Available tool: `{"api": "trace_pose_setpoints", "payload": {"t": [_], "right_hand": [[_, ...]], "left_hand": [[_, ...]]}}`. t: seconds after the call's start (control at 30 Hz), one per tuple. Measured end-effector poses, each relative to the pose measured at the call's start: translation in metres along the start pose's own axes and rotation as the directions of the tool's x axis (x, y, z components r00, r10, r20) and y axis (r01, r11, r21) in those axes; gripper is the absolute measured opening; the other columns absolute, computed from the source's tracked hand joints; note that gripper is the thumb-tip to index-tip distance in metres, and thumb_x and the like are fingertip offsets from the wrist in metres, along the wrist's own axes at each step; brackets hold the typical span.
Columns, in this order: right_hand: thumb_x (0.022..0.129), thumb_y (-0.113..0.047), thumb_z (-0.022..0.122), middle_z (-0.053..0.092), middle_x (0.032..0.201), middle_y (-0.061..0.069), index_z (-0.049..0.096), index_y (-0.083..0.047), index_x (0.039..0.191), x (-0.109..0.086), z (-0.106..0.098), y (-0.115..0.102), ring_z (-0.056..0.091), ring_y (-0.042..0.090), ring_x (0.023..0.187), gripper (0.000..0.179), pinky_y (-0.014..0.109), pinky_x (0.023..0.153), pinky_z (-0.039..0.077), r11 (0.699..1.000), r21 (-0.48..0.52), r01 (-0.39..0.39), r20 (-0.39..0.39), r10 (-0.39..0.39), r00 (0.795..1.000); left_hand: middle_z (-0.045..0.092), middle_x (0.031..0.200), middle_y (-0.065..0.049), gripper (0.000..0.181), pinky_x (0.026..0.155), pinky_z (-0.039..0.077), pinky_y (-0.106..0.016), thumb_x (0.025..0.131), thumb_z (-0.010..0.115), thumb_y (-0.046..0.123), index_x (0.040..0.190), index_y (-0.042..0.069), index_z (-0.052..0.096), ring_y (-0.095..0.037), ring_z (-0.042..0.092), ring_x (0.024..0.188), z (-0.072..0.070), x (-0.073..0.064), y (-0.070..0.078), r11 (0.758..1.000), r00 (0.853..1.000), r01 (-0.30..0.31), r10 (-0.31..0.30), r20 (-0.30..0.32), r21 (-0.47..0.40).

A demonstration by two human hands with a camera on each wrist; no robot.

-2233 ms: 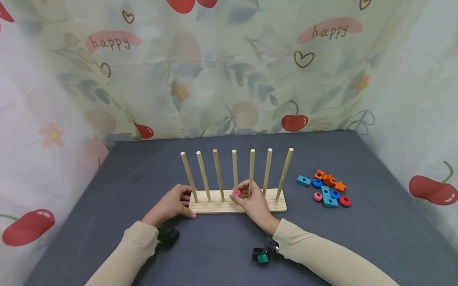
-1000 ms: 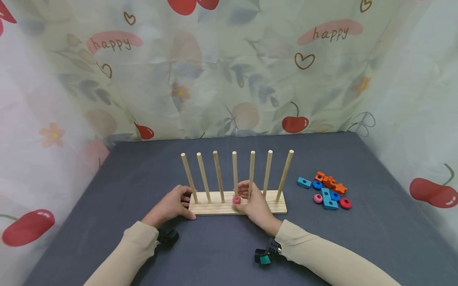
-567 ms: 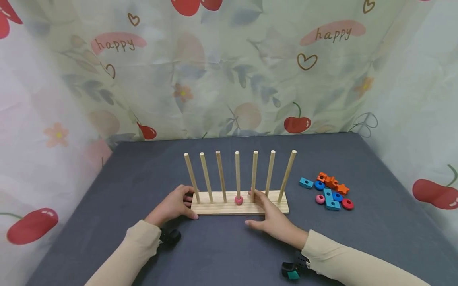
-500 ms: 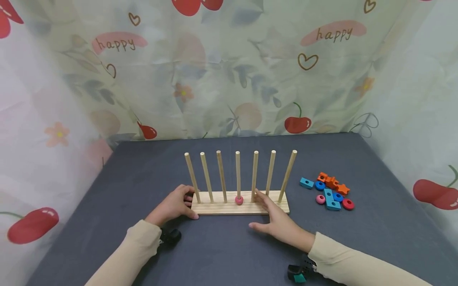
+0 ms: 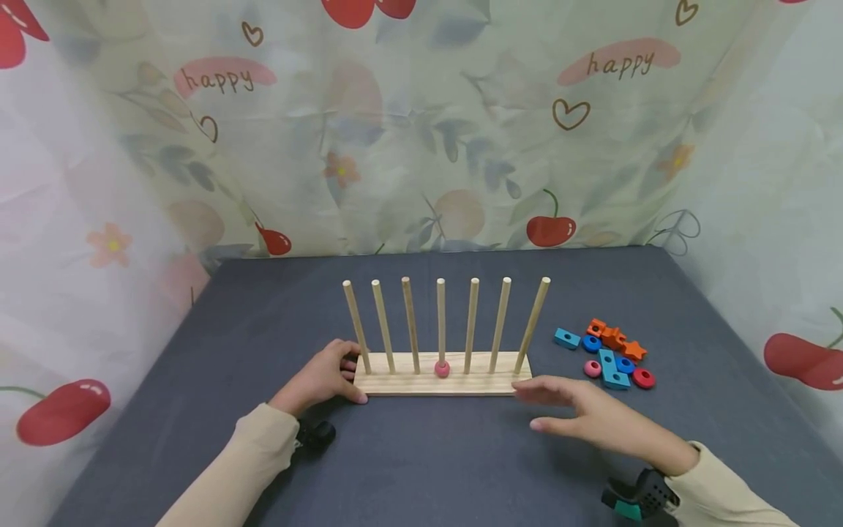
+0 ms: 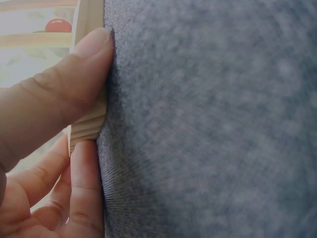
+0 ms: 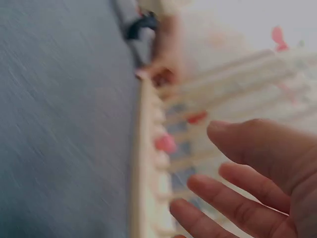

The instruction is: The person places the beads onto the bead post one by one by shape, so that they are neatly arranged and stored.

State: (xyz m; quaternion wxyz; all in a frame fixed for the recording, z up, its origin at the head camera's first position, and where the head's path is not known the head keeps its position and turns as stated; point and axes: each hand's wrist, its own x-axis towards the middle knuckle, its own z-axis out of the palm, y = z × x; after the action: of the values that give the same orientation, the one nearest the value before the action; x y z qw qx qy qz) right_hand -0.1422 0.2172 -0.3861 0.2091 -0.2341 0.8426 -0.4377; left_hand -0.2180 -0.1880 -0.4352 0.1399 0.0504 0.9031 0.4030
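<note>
A pale wooden peg board (image 5: 402,384) with a row of several upright pegs stands on the dark cloth. A pink bead (image 5: 442,369) sits at the foot of the middle peg; the other pegs are bare. My left hand (image 5: 326,375) grips the board's left end, thumb along the front edge and fingers at the end, as the left wrist view shows with the thumb (image 6: 94,47) on the wood. My right hand (image 5: 586,413) is in front of the board's right end, fingers spread and holding nothing. In the right wrist view the pink bead (image 7: 166,143) is blurred.
To the right of the board lies a loose group: blue blocks (image 5: 607,360), blue rings (image 5: 591,343), orange stars (image 5: 634,350), an orange square block (image 5: 596,327), a pink bead (image 5: 593,368) and a red ring (image 5: 644,378). A patterned curtain (image 5: 395,146) hangs behind the table.
My right hand has lowered the pink bead down the middle peg, let it go, and moved away to the right with fingers spread. My left hand has stayed on the board's end.
</note>
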Motion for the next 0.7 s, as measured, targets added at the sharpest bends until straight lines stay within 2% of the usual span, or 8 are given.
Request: {"api": "trace_pose_setpoints", "payload": {"t": [0.1,0.2,0.27,0.37,0.43,0.5,0.57,0.7], "right_hand": [[0.091,-0.033,0.067,0.060,0.131,0.015,0.053,-0.009,0.135,-0.011,-0.016,0.000,0.058,0.033,0.118,0.052,0.038,0.092,0.053,1.000,-0.029,-0.011,-0.077,0.008,0.997],[0.090,-0.032,0.068,0.062,0.128,0.010,0.055,-0.014,0.133,-0.020,-0.029,0.006,0.062,0.020,0.114,0.048,0.027,0.088,0.054,0.997,-0.078,-0.011,-0.197,-0.005,0.980],[0.090,-0.030,0.068,0.064,0.125,0.006,0.056,-0.016,0.132,-0.024,-0.036,0.011,0.062,0.007,0.109,0.046,0.023,0.085,0.054,0.993,-0.117,-0.009,-0.287,-0.026,0.958],[0.091,-0.025,0.068,0.062,0.126,0.000,0.055,-0.014,0.133,-0.028,-0.045,0.019,0.059,-0.006,0.103,0.046,0.021,0.081,0.054,0.984,-0.179,-0.001,-0.399,-0.071,0.914],[0.091,-0.022,0.068,0.059,0.130,0.002,0.053,-0.012,0.135,-0.029,-0.050,0.025,0.057,-0.010,0.102,0.048,0.017,0.079,0.053,0.978,-0.208,-0.006,-0.451,-0.091,0.888],[0.091,-0.022,0.068,0.055,0.135,0.006,0.050,-0.010,0.137,-0.029,-0.054,0.031,0.055,-0.012,0.099,0.050,0.013,0.078,0.051,0.974,-0.224,-0.032,-0.482,-0.083,0.872],[0.091,-0.022,0.068,0.053,0.137,0.013,0.049,-0.007,0.137,-0.029,-0.057,0.037,0.058,-0.007,0.099,0.052,0.011,0.079,0.049,0.974,-0.218,-0.066,-0.496,-0.052,0.867],[0.089,-0.033,0.070,0.052,0.137,0.019,0.046,-0.004,0.139,-0.024,-0.060,0.047,0.060,0.020,0.109,0.062,0.016,0.079,0.052,0.971,-0.147,-0.187,-0.484,0.094,0.870]], "left_hand": [[0.048,0.122,-0.014,0.080,0.087,0.055,-0.038,0.059,0.092,0.004,0.129,0.001,0.053,-0.026,0.059,0.106,0.000,0.000,0.000,1.000,1.000,0.005,-0.005,-0.003,-0.005],[0.048,0.123,-0.014,0.081,0.087,0.055,-0.039,0.059,0.092,0.005,0.130,0.001,0.053,-0.026,0.059,0.107,-0.001,-0.001,0.000,1.000,1.000,0.010,-0.010,0.001,-0.010],[0.048,0.124,-0.014,0.081,0.088,0.055,-0.039,0.059,0.092,0.005,0.130,0.001,0.053,-0.026,0.059,0.107,-0.001,0.000,0.001,1.000,1.000,0.011,-0.011,0.002,-0.011],[0.048,0.124,-0.014,0.081,0.088,0.055,-0.038,0.059,0.092,0.005,0.130,0.001,0.053,-0.026,0.059,0.107,-0.001,0.000,0.001,1.000,1.000,0.012,-0.012,0.001,-0.012],[0.048,0.123,-0.014,0.080,0.088,0.055,-0.038,0.059,0.092,0.005,0.129,0.001,0.053,-0.025,0.059,0.107,0.000,-0.001,0.001,1.000,1.000,0.011,-0.011,-0.001,-0.013],[0.049,0.123,-0.013,0.080,0.087,0.055,-0.038,0.059,0.092,0.004,0.129,0.001,0.054,-0.025,0.059,0.106,0.000,-0.001,0.001,1.000,1.000,0.013,-0.013,-0.002,-0.019],[0.049,0.122,-0.013,0.079,0.087,0.055,-0.038,0.059,0.092,0.004,0.128,0.001,0.054,-0.025,0.059,0.106,0.000,-0.001,0.001,1.000,1.000,0.013,-0.013,-0.004,-0.023],[0.049,0.121,-0.013,0.078,0.087,0.055,-0.038,0.059,0.092,0.003,0.128,0.001,0.055,-0.024,0.059,0.105,0.000,-0.002,0.002,1.000,1.000,0.011,-0.011,-0.006,-0.025]]}}
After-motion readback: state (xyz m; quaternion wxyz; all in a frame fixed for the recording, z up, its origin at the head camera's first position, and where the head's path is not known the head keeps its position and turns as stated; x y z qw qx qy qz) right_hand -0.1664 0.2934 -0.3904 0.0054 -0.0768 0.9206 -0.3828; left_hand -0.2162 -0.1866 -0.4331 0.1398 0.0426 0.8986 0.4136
